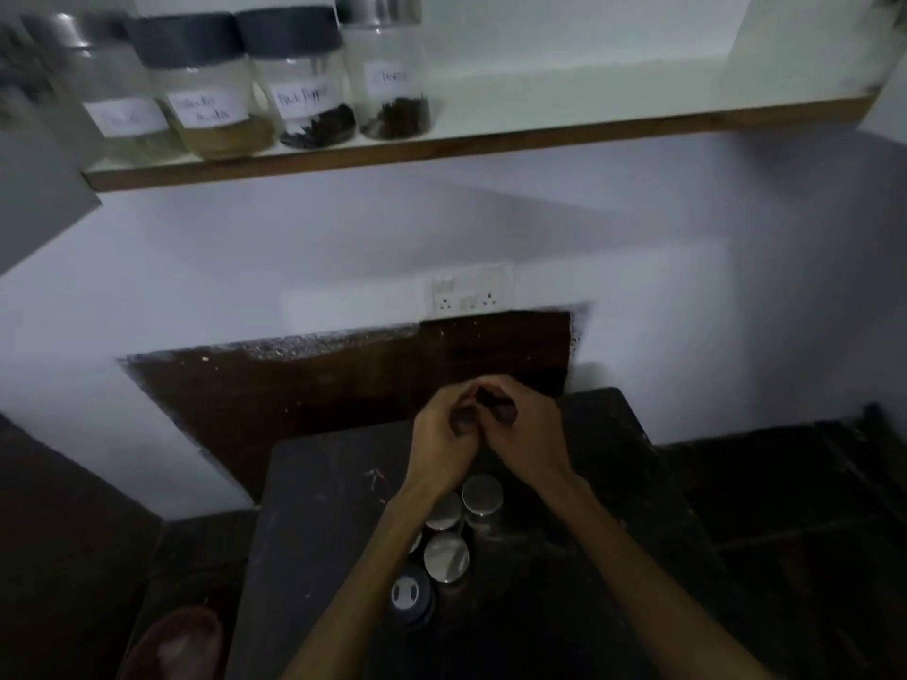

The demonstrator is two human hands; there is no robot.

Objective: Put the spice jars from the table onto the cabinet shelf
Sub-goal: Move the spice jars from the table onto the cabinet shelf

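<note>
- The cabinet shelf (491, 139) runs high across the wall, well above the worktop (319, 507). Each jar has to go up a long way in dim light, so a weak hold could drop glass onto the hard top.
- Four labelled jars (314, 85) already stand side by side at the left of the shelf, close to its front edge. A new jar brought in from the left could knock one off. The bare stretch to the right looks the safer landing.
- The left hand (441, 444) and the right hand (520, 434) meet at the far end of the worktop, curled around something small and dark (491, 400). The fingers of both are drawn together on it, but I cannot tell whether it is a jar, a lid or something else. If it is a loose lid, lifting that jar by the top could spill it.
- The spice jars (445, 557) still to be moved stand in a tight cluster on the worktop, right under the left forearm, their metal lids touching or nearly so. Pulling that arm back low could sweep them over or push them toward the near edge.
- A dark-capped jar (411, 598) sits nearest the person, just beside the cluster. It is hard to see in this gloom and easy to clip with a wrist.
</note>
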